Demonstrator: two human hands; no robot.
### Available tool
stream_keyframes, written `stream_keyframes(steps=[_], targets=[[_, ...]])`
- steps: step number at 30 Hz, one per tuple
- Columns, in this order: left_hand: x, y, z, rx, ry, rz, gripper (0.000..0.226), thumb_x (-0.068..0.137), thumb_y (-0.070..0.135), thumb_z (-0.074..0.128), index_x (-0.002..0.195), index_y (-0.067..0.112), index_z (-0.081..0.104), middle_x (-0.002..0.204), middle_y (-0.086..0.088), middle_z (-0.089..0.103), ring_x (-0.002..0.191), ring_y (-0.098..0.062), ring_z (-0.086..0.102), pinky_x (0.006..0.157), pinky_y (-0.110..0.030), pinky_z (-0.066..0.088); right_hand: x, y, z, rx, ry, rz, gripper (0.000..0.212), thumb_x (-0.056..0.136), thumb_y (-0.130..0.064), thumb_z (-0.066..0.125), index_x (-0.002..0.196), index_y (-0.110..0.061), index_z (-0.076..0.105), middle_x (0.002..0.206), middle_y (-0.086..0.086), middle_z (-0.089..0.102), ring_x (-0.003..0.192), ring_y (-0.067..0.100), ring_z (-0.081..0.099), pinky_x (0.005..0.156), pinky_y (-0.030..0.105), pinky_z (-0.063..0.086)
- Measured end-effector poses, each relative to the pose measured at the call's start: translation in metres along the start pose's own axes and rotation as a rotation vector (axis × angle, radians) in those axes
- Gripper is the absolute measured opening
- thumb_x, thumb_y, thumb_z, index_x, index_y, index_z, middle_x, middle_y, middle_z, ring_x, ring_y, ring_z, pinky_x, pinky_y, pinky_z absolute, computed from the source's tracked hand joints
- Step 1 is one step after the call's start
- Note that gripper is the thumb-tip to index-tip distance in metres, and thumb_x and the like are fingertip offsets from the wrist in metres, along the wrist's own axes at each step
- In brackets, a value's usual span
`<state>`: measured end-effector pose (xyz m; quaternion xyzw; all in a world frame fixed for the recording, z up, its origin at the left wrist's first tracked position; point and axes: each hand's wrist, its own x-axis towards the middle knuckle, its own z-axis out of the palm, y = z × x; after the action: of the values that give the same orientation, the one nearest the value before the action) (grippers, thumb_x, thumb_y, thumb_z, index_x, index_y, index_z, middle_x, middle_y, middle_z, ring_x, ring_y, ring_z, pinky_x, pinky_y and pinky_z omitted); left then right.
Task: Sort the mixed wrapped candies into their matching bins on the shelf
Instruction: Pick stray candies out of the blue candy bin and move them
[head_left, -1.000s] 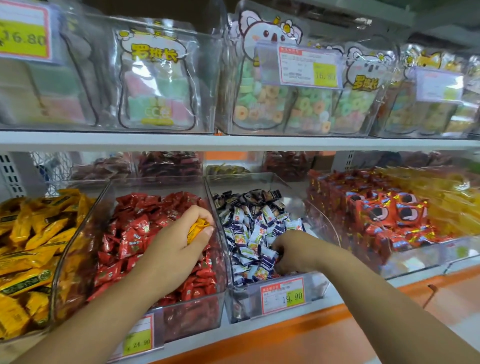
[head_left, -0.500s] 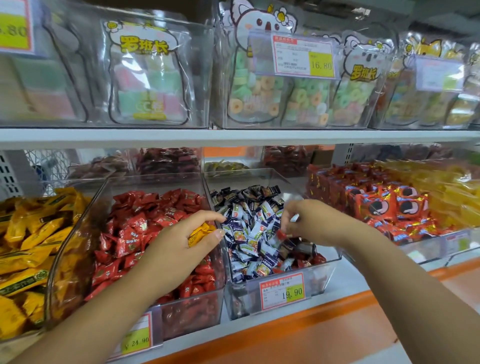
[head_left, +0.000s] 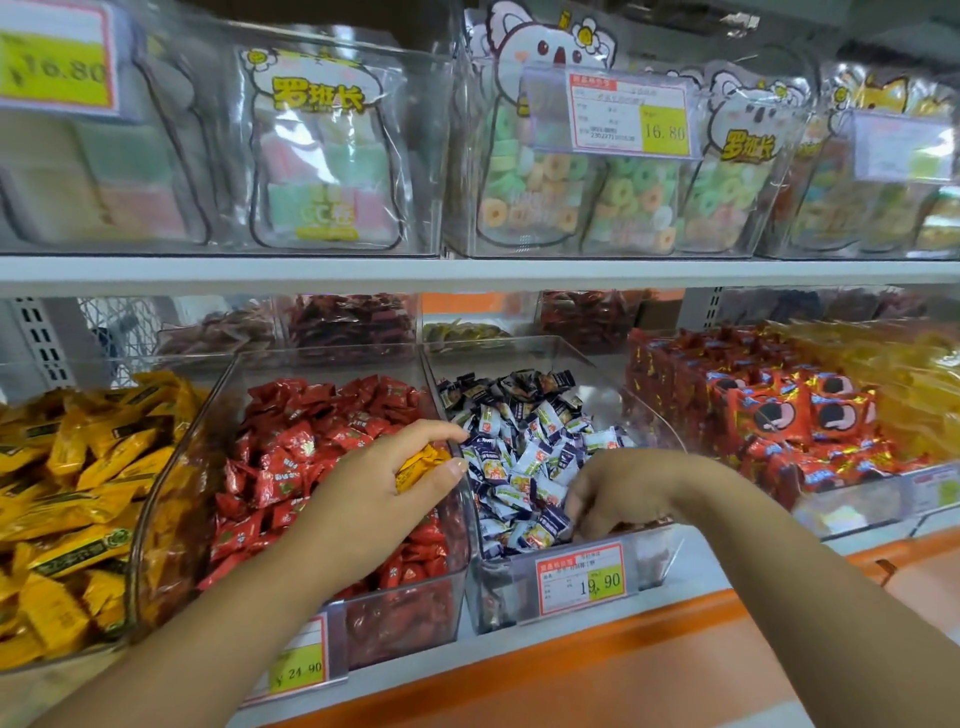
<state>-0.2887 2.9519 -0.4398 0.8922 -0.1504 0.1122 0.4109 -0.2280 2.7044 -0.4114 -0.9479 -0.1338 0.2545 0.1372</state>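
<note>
left grip (head_left: 382, 493) pinching yellow candy (head_left: 420, 464), white shelf (head_left: 467, 271), orange edge (head_left: 571, 652)

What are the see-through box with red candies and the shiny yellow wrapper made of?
The clear box of red candies looks like hard glossy plastic: its walls are see-through and glint. The crinkly yellow candy wrapper held in the left hand looks like thin shiny film, plastic or foil, creased and gleaming.

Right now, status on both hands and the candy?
Left hand grips yellow candies over red candy bin. Right hand down in blue-and-white candy bin, grip unclear. Nothing blocking.
</note>
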Motion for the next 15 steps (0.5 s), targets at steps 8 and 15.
stream_keyframes(steps=[8,15], targets=[[-0.010,0.001,-0.003,0.054,-0.061,0.036,0.031,0.087,0.053,0.055,0.117,0.058,0.053,0.074,0.042,0.054,0.060,0.010,0.051,0.057,-0.015,0.033,-0.017,-0.013,-0.027,0.616,0.335,-0.114,0.008,0.090,-0.004,0.064,0.094,-0.009,0.069,0.074,0.005,0.065,0.047,0.010,0.058,0.047,0.020,0.048],[-0.005,-0.002,-0.002,-0.003,-0.020,0.046,0.027,0.083,0.053,0.065,0.107,0.058,0.057,0.084,0.023,0.066,0.065,0.000,0.057,0.065,-0.022,0.046,0.017,-0.114,-0.016,0.921,0.440,-0.525,0.018,0.096,-0.021,0.055,0.112,-0.019,0.064,0.109,0.001,0.067,0.089,0.013,0.066,0.085,0.038,0.057]])
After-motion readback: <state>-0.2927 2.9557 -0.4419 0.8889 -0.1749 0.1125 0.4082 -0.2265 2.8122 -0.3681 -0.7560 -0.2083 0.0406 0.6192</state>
